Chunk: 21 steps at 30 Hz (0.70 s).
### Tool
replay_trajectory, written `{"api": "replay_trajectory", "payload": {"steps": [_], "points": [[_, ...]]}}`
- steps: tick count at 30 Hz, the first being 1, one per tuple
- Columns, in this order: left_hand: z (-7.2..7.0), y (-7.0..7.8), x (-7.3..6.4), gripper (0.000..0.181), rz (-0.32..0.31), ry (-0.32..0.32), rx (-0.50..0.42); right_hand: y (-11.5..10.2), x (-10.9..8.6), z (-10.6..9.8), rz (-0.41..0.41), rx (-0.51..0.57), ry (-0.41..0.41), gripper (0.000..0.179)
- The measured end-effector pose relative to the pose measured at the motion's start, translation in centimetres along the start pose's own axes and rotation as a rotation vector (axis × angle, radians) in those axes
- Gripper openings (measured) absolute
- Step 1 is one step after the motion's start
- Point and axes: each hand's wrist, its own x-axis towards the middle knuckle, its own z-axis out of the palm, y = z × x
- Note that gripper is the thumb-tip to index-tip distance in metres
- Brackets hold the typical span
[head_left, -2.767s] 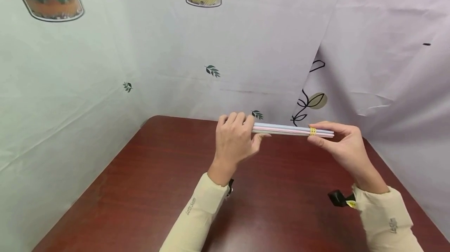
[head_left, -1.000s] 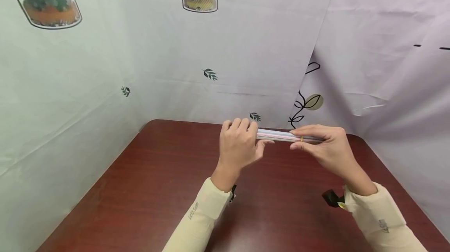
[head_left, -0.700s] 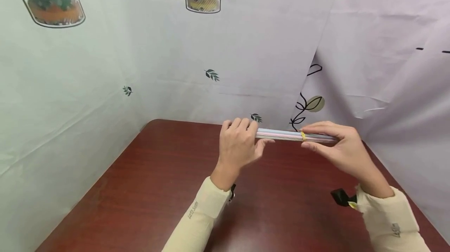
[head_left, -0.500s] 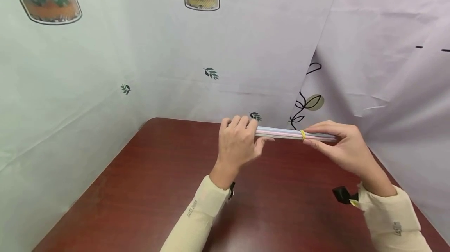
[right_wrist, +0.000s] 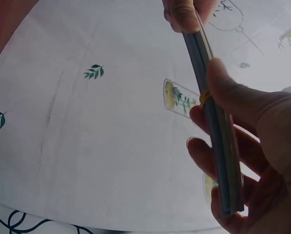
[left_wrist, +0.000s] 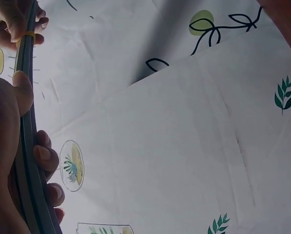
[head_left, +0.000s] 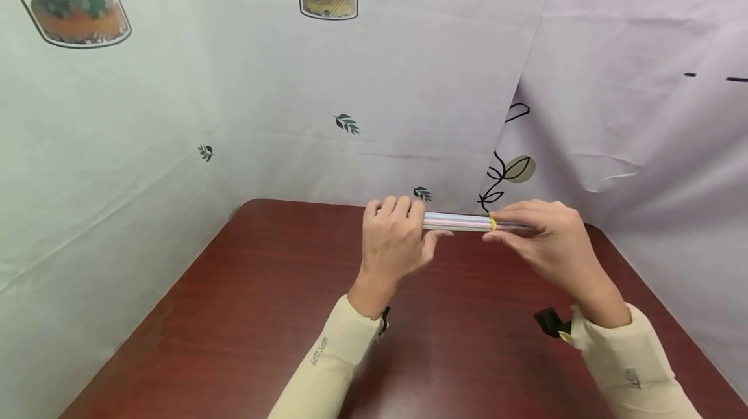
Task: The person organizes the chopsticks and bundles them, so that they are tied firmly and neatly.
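Observation:
A bundle of pastel chopsticks (head_left: 457, 221) in blue, pink and pale tones is held level above the table. My left hand (head_left: 390, 237) grips its left part, fingers curled over the top and thumb stretched along underneath. A yellow rubber band (head_left: 493, 222) goes round the bundle. My right hand (head_left: 543, 237) has thumb and forefinger pinching at that band, and its palm hides the right end in the head view. The right wrist view shows the square ends of the chopsticks (right_wrist: 226, 195) between thumb and curled fingers. In the left wrist view the band (left_wrist: 28, 35) sits beside the right fingertips.
A dark red-brown table (head_left: 280, 315) lies under both hands. Pale printed cloth (head_left: 280, 81) hangs behind and at both sides, with a fold at the right. A black wrist camera (head_left: 549, 321) sticks out from the right cuff.
Along the bundle, the rubber band has moved left, nearer my left hand. My right hand shifted left over the chopsticks, back right, then left again. The left hand keeps its grip.

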Motion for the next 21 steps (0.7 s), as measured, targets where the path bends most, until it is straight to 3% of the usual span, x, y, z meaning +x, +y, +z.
{"api": "replay_trajectory", "payload": {"steps": [4,8,10,15,21], "points": [[0.0,-0.1,0.2,0.049,-0.003,0.007,0.003,0.0,0.1,0.4,-0.021,-0.049,0.017,0.036],[0.0,0.0,0.0,0.050,0.001,0.005,0.003,0.0,0.1,0.7,-0.027,-0.028,0.018,0.038],[0.0,0.1,0.0,0.051,0.010,-0.004,0.002,0.0,0.1,0.8,-0.028,-0.017,0.003,0.045],[0.0,0.5,0.0,0.051,0.025,-0.025,0.011,-0.3,0.1,1.1,-0.008,-0.044,-0.048,0.040],[0.0,1.0,0.2,0.041,0.043,-0.021,-0.003,-1.3,0.5,1.8,-0.011,-0.061,-0.113,0.048]]}}
